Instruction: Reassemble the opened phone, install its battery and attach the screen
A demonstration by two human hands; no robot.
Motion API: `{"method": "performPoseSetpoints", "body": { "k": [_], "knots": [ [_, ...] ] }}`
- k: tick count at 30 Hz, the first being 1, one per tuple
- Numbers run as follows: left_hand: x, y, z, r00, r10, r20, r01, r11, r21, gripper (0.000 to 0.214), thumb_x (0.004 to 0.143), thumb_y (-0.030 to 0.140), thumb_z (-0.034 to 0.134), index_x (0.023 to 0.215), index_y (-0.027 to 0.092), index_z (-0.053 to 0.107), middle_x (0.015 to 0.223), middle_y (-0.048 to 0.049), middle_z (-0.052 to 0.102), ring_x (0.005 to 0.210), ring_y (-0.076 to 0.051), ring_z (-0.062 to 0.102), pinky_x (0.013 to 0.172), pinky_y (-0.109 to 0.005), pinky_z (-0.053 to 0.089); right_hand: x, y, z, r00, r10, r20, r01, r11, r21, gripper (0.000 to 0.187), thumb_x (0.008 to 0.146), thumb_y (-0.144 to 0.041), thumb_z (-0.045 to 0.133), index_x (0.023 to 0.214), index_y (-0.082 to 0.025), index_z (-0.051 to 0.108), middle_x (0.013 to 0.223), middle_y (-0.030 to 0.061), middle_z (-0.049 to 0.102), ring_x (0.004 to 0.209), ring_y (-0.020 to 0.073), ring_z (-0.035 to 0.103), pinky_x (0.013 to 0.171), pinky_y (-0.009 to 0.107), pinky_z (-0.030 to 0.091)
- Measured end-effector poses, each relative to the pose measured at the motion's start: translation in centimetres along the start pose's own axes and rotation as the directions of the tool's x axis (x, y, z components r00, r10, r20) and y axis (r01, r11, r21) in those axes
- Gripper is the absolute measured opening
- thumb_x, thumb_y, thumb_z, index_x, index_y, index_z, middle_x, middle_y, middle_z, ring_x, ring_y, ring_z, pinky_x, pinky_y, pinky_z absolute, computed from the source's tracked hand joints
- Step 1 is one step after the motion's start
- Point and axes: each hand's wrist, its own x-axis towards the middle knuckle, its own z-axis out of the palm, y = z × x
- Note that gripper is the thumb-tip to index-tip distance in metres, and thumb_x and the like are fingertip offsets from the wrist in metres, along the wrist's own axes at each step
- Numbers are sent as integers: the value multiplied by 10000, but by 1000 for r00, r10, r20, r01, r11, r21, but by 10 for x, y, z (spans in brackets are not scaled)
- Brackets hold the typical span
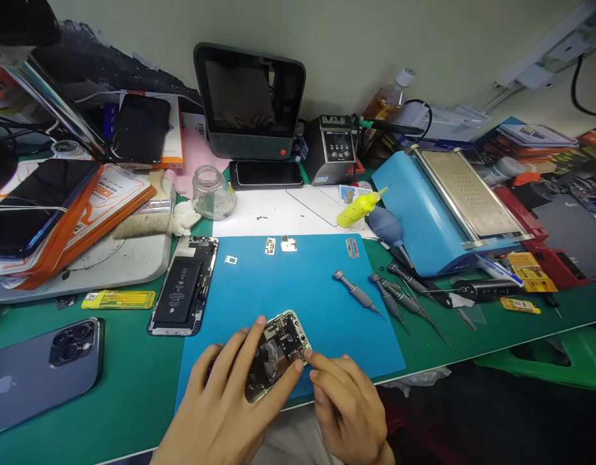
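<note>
An opened phone body (pixel 278 349) with bare circuitry lies on the blue work mat (pixel 302 284) near the table's front edge. My left hand (pixel 234 394) lies over its lower part, fingers spread and bent around the frame, holding it down. My right hand (pixel 346 400) is at the phone's right edge, thumb and forefinger pinched together at the frame; what they hold is too small to make out. Small metal shields (pixel 278 245) rest at the mat's far edge. A screwdriver (pixel 356 293) lies on the mat to the right.
Another opened phone with its battery showing (pixel 184 285) lies left of the mat. A blue phone (pixel 41 371) sits face down at front left. Several screwdrivers and tweezers (pixel 404 290), a blue heating machine (pixel 447 206), a glass jar (pixel 211 192) and a screen unit (pixel 249 103) stand behind.
</note>
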Motion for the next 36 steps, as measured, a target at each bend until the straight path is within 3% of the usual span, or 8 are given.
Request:
{"method": "performPoseSetpoints", "body": {
  "k": [3, 6, 10, 14, 19, 21, 27, 36],
  "knots": [
    [-1, 0, 4, 1000, -5, 1, 5, 1000, 4, 707, 903, 290, 811, 1525, 542, 589, 1631, -145, 611, 1386, -388, 638, 1064, -530, 445, 1, 0, 0, 998, 55, -27, -53, 995, 80, 259, 1009, -48, 572, 1187, -189, 696, 1040, 98, 868, 876, 208, 848, 765, 343, 684],
    [0, 0, 4, 1000, -5, 14, 5, 1000, -1, 683, 869, 267, 840, 1469, 522, 634, 1635, -146, 602, 1397, -390, 625, 1069, -537, 447, 4, 0, -6, 975, 217, -51, -207, 965, 161, 232, 1058, -76, 520, 1172, -206, 674, 1003, 77, 851, 887, 204, 844, 722, 320, 689],
    [0, 0, -2, 999, 11, 30, -11, 1000, 13, 665, 945, 315, 809, 1541, 507, 586, 1654, -172, 568, 1406, -397, 610, 1048, -543, 468, 16, 10, -23, 879, 473, -62, -453, 868, 204, 209, 1116, -159, 526, 1233, -213, 691, 1107, 79, 825, 766, 141, 770, 647, 265, 639],
    [-1, -6, -4, 996, 40, 75, -43, 998, 43, 795, 961, 205, 763, 1645, 494, 481, 1680, -169, 534, 1421, -391, 585, 1070, -542, 465, 37, 27, -31, 788, 607, -103, -575, 785, 231, 165, 1125, -290, 597, 1223, -240, 718, 1134, 62, 809, 726, 115, 701, 624, 244, 585],
    [11, -21, 0, 993, 114, -40, -114, 993, 4, 377, 1065, 309, 686, 1424, 423, 690, 1596, -132, 610, 1355, -355, 599, 1087, -528, 431, 56, 35, -18, 743, 665, -68, -623, 726, 292, 228, 1116, -425, 608, 1234, -272, 729, 1155, 59, 813, 707, 117, 670, 642, 259, 576],
    [20, -27, -2, 987, 151, -58, -151, 989, 2, 315, 1072, 336, 689, 1379, 407, 711, 1560, -129, 637, 1321, -342, 607, 1069, -518, 431, 58, 35, -13, 736, 675, -45, -632, 710, 311, 246, 1093, -452, 641, 1229, -277, 748, 1135, 59, 819, 693, 116, 668, 657, 260, 586],
    [41, -42, -8, 976, 210, -58, -209, 977, 28, 310, 1091, 317, 662, 1391, 386, 700, 1513, -136, 665, 1305, -325, 608, 1021, -507, 459, 60, 41, -14, 670, 742, -26, -667, 616, 419, 333, 1078, -538, 621, 1158, -240, 744, 986, 73, 810, 552, 113, 611, 455, 237, 492],
    [52, -45, 3, 964, 264, -45, -256, 958, 126, 429, 1098, 253, 646, 1487, 433, 653, 1592, -181, 570, 1369, -359, 556, 1042, -547, 504, 65, 45, -18, 627, 778, 31, -694, 540, 477, 453, 1018, -646, 656, 1072, -212, 776, 852, 80, 785, 521, 124, 587, 432, 229, 485]
  ]
}}
